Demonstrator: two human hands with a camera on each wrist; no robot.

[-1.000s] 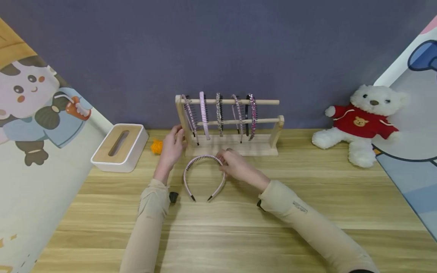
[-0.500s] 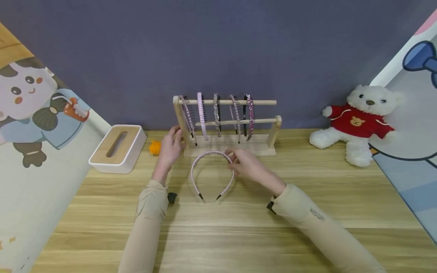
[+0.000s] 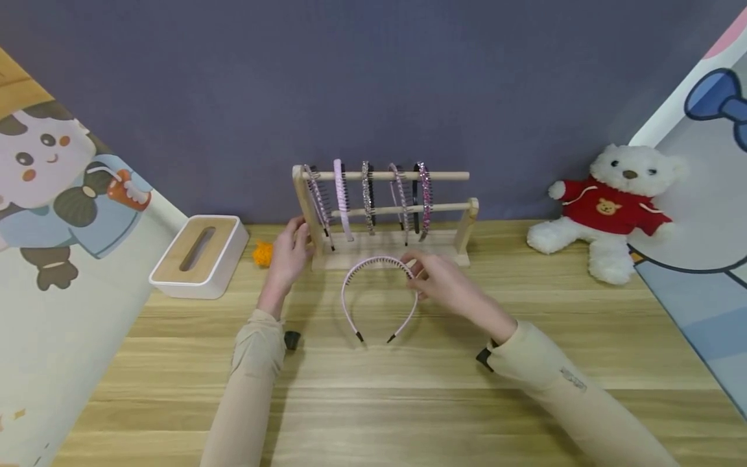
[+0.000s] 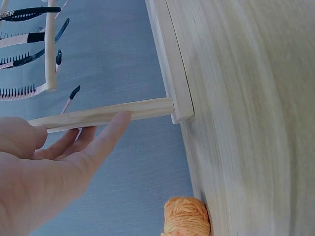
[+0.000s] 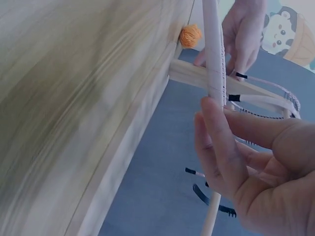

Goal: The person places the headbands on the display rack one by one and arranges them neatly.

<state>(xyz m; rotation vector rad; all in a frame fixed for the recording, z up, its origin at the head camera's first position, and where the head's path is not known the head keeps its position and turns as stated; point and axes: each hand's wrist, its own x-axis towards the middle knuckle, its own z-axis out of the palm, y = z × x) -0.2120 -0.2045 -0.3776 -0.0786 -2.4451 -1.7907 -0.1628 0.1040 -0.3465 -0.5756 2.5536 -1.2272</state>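
In the head view a wooden headband rack (image 3: 391, 258) stands against the wall with several headbands, among them a pink one (image 3: 342, 200) and a glittery one (image 3: 424, 201), over its top bar. My left hand (image 3: 288, 251) holds the rack's left upright post (image 4: 142, 109), its index fingertip on the wood. My right hand (image 3: 446, 282) pinches a thin light-pink headband (image 3: 344, 295) by its right side, between thumb and fingers. This headband is held in front of the rack, its toothed curve up and black tips down. Close up, its pink band (image 5: 212, 54) rises from my right fingertips.
An orange yarn ball (image 3: 262, 253) lies left of the rack, beside my left hand. Farther left stands a white tissue box with a wooden lid (image 3: 201, 253). A white teddy bear in a red sweater (image 3: 609, 211) sits at the right.
My right hand has moved to the right with the pink headband, now before the middle of the rack. My left hand stays at the left post. The head view shifts slightly.
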